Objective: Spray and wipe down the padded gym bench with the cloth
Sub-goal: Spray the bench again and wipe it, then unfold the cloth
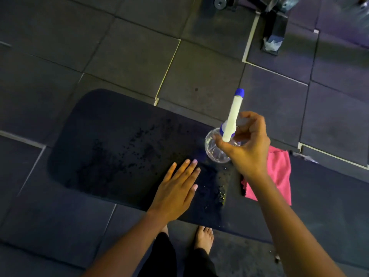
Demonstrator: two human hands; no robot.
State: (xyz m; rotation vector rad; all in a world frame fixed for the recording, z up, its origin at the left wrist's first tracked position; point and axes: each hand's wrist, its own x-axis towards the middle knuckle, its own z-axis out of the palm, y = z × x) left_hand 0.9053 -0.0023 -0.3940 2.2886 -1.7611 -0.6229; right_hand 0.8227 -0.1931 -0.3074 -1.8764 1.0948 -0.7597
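The dark padded gym bench (111, 148) runs from the middle left to the lower right, and its left pad is speckled with spray droplets. My right hand (243, 148) is shut on a clear spray bottle (214, 148) with a white and blue nozzle, held above the bench's middle. My left hand (177, 188) lies flat and open on the pad's near edge, fingers together. A pink cloth (279, 176) rests on the bench to the right, partly hidden by my right forearm.
Dark rubber floor tiles (129, 56) surround the bench. A black equipment frame (276, 27) with a weight plate (219, 2) stands at the top right. My bare feet (204, 238) stand just in front of the bench.
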